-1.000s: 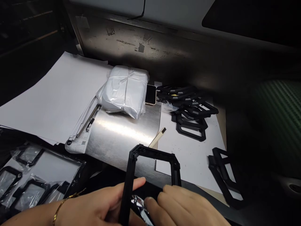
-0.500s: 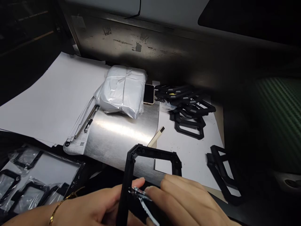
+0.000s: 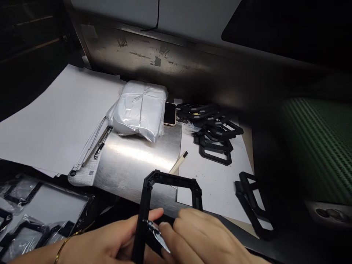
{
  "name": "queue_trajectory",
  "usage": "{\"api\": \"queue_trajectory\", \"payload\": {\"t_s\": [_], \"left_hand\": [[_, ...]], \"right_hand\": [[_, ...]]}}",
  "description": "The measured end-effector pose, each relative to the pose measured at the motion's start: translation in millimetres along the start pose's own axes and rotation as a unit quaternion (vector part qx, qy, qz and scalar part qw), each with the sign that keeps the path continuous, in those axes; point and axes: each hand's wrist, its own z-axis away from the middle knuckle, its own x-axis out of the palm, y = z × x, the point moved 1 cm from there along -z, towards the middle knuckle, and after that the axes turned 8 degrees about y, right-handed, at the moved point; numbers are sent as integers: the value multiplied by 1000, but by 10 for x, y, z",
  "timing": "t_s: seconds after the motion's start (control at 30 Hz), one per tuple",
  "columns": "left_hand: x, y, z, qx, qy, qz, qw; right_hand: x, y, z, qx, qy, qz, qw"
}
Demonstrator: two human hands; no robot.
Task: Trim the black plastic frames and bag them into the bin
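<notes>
In front of me, a black plastic frame (image 3: pixel 170 178) with cut corners is held upright. My left hand (image 3: pixel 110 236) is closed around its left side, with the thumb behind the bar. My right hand (image 3: pixel 202 236) is closed on a small shiny metal tool, blade-like (image 3: pixel 157 234), whose tip touches or nearly touches the inner edge of the frame's left bar. Fingers hide most of the tool, so its exact kind cannot be made out. The frame's lower part is also hidden.
Several black frames (image 3: pixel 217 156) lie piled on white paper at right, with more (image 3: pixel 255 205) nearer. A cream-handled item (image 3: pixel 178 162), a plastic-wrapped bundle (image 3: pixel 139 110), a phone (image 3: pixel 169 113) and a pen (image 3: pixel 103 143) lie on the metal table. Bagged frames (image 3: pixel 27 234) are at lower left.
The whole view has shifted a little, so things sit slightly further left and lower. The tool's tip stays by the left bar, and its visible part looks shorter and turned. Both grips are unchanged.
</notes>
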Motion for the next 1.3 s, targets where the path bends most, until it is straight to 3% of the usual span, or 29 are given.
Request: {"api": "queue_trajectory", "payload": {"t_s": [0.1,0.17,0.2,0.3,0.4,0.43,0.47,0.53,0.6,0.67,0.73,0.83,0.93,1.03,1.17,1.3], "left_hand": [[-13,-2,26,-28,12,-8,1000],[-36,-55,44,-4,23,55,998],[-53,-93,39,26,41,90,995],[-90,-219,-71,141,145,158,966],[-12,-288,-307,250,240,140,928],[43,-295,-393,284,241,116,921],[105,-298,-472,319,223,87,917],[213,-308,-591,382,145,25,913],[255,-334,-635,417,59,-31,907],[208,-366,-601,391,16,-58,918],[96,-384,-505,306,22,-4,952],[-103,-373,-325,156,63,173,970],[-270,-337,-237,100,6,277,956],[-445,-266,-284,85,-62,287,952],[-637,-9,-335,48,-115,263,957],[-627,246,-184,64,-178,167,968]], "right_hand": [[-57,200,54,79,-56,-212,972],[-64,379,173,173,-13,-338,925],[-47,461,257,235,39,-376,895],[113,593,495,394,200,-481,758],[381,549,524,441,204,-626,610],[456,523,488,442,193,-654,583],[510,502,444,441,192,-662,574],[547,493,363,437,198,-642,597],[503,524,321,414,185,-607,653],[426,578,318,373,146,-578,711],[369,633,331,344,111,-554,750],[363,680,339,339,92,-565,747],[392,698,324,331,98,-598,723],[366,719,278,278,72,-628,723],[261,740,154,169,-54,-648,741],[173,816,63,134,-138,-613,766]]}}
